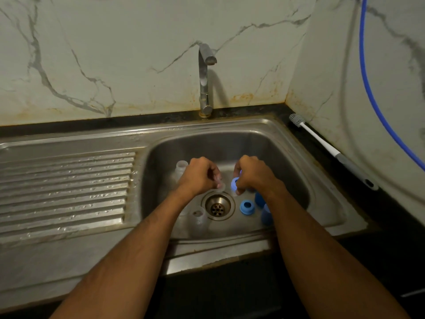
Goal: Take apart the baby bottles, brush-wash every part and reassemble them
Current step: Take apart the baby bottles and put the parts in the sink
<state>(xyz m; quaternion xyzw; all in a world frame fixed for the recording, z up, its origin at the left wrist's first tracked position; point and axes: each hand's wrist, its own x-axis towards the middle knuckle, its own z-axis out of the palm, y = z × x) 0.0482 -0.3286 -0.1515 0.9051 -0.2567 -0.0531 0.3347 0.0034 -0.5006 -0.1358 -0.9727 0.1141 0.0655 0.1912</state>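
Both hands low over the steel sink, just above the drain. Left hand curled, pinching a clear, soft teat between fingertips. Right hand curled round a light-blue screw ring, its open side turned toward the teat; ring and teat near each other, contact not discernible. At 3 o'clock of the drain, a second blue ring lying flat on the basin floor, hole up. Past it, toward 3 to 4 o'clock, darker blue caps, partly hidden by the right forearm. At 9 o'clock of the drain, a clear bottle body standing upright, mouth up. At 11 o'clock, another translucent bottle body, threaded neck visible behind the left hand. At 2 o'clock, on the dark surface along the wall, a bottle brush with white handle and grey bristles. At 12 o'clock, the tap, no water running.
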